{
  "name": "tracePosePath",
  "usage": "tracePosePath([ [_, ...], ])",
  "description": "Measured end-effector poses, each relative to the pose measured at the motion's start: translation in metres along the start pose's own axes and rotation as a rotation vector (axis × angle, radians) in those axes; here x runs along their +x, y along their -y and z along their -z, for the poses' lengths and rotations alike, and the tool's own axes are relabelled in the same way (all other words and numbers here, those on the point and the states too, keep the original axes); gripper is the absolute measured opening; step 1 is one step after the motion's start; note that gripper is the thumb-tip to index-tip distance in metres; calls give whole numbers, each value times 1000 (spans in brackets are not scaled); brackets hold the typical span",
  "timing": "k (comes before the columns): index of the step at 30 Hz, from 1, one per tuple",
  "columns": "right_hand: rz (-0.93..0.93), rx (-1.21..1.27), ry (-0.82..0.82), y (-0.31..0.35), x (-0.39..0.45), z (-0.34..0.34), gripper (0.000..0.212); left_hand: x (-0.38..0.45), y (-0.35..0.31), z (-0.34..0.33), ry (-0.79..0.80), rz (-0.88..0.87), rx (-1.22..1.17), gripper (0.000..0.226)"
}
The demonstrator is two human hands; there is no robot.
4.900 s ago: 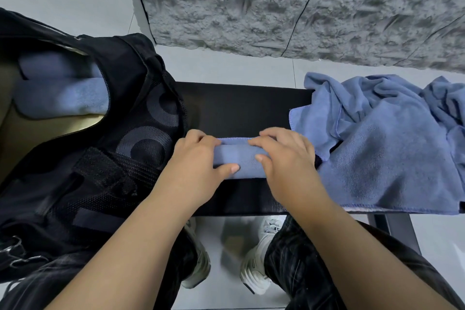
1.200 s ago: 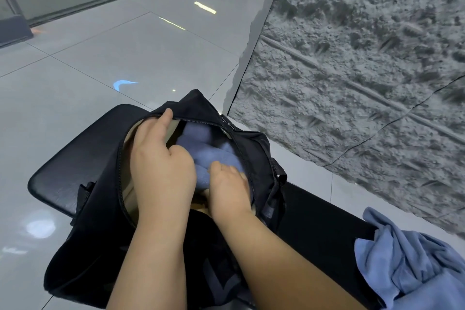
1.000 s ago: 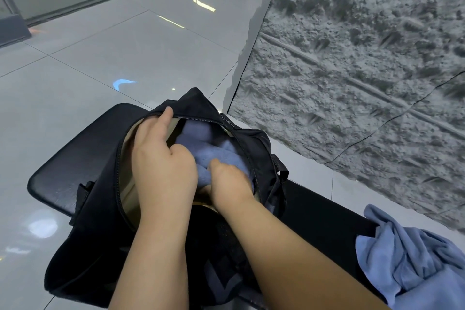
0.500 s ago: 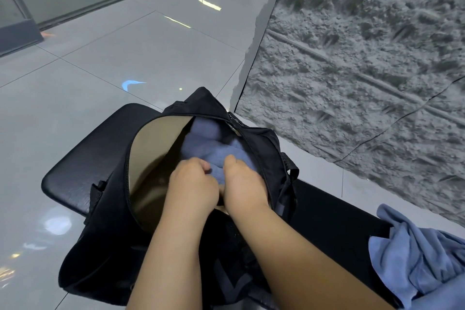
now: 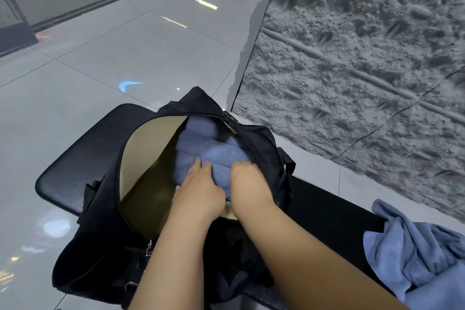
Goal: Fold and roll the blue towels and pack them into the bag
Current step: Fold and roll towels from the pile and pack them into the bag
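Observation:
A black duffel bag (image 5: 100, 221) lies unzipped on a black padded bench (image 5: 83, 163), its tan lining showing. Rolled blue towels (image 5: 214, 148) fill the right side of the opening. Both my hands are inside the bag. My left hand (image 5: 200, 187) rests flat on the nearest roll with its fingers stretched out. My right hand (image 5: 247, 184) presses down beside it at the bag's right wall. Its fingers bend down out of sight behind the roll. A heap of loose blue towels (image 5: 415, 257) lies on the bench at the right.
A rough grey stone wall (image 5: 364, 58) stands close behind the bench on the right. Glossy grey floor tiles (image 5: 100, 58) spread out to the left and beyond. The bag's zipper pull (image 5: 149, 250) hangs at its near end.
The roll I held on the bench is now in the bag. In the last second my left hand left the bag's rim and came down onto the roll; its fingers have straightened.

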State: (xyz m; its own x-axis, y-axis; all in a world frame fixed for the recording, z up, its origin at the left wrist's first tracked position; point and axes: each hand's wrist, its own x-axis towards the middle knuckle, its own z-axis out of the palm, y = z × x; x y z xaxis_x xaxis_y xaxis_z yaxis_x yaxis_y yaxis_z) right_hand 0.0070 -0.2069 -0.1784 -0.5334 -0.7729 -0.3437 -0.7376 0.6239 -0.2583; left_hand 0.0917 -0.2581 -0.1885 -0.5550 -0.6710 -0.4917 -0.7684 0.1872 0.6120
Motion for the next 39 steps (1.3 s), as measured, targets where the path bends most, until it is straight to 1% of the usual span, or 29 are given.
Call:
tracePosePath([
  [2,-40,-106,12,6,-3,0,25,1,-1,0,-14,12,-13,68],
  [4,-40,-206,23,9,-8,-1,28,0,-4,0,-4,-6,6,66],
  [7,-44,-199,84,10,-14,-2,32,0,-8,2,-7,5,1,61],
  [10,-7,-153,83,7,-17,0,36,-1,-9,3,-102,13,-9,53],
  [12,20,-89,34,5,-20,4,40,-3,-10,5,-192,38,-30,49],
  [14,69,-21,-32,5,-26,8,46,-5,-10,8,-231,59,-77,50],
  [16,130,28,-104,4,-31,10,49,-7,-9,10,-253,42,-94,51],
  [20,218,107,-176,-1,-35,9,58,-6,-10,10,-316,-3,-136,49],
  [23,296,258,-261,-4,-39,7,53,-5,-15,6,-370,-105,-230,44],
  [25,363,359,-334,-6,-42,4,49,-5,-23,1,-389,-212,-310,39],
  [27,388,409,-410,-12,-45,2,49,-7,-31,-5,-415,-331,-365,36],
  [29,353,454,-519,-20,-49,0,46,-10,-35,-8,-464,-427,-366,40],
  [31,296,491,-649,-34,-59,-2,46,-12,-37,-9,-533,-471,-353,44],
  [33,218,521,-730,-56,-69,-7,43,-14,-40,-11,-613,-494,-340,37],
  [34,165,530,-750,-68,-75,-11,42,-16,-44,-14,-624,-526,-341,33],
  [36,49,535,-757,-93,-87,-16,42,-24,-55,-26,-585,-640,-352,27],
  [39,-102,536,-783,-128,-105,-20,42,-36,-70,-46,-511,-796,-323,27],
])
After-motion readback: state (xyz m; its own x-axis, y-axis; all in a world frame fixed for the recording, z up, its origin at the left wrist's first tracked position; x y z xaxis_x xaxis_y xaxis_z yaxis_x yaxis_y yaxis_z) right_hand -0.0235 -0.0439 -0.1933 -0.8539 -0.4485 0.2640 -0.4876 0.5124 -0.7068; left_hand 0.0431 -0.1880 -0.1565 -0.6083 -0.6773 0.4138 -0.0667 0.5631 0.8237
